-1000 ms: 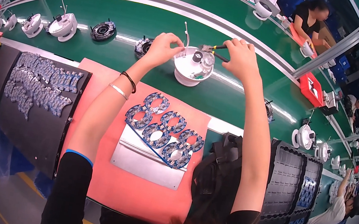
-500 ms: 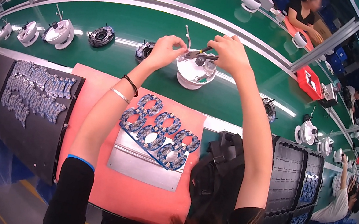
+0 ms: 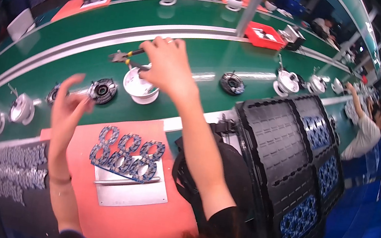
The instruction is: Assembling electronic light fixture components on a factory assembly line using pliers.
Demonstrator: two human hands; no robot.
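My right hand point(image 3: 169, 67) is closed round the dark handles of a pair of pliers point(image 3: 119, 56) with yellow marks, its metal jaws pointing left. The pliers are above the far rim of a white bowl-shaped housing point(image 3: 139, 91) on the green bench. Inside the bowl, most of the contents are hidden by my right hand. My left hand point(image 3: 70, 104), smeared by motion, is open with its fingers apart and nothing seen in it. A black ring-shaped part point(image 3: 103, 91) lies just beyond its fingers, and a second dark part point(image 3: 52, 94) is partly behind it.
Blue figure-eight circuit boards point(image 3: 127, 151) lie on a metal plate point(image 3: 137, 198) over a pink mat point(image 3: 84, 214). Small boards point(image 3: 20, 171) cover a dark panel at left. Black trays point(image 3: 272, 143) stand at right. More white housings point(image 3: 287, 82) line the bench; co-workers sit farther off.
The view has swung to the right. My left hand has come away from the bowl, down and to the left. My right hand still holds the pliers, now lifted clear of the bowl's inside.
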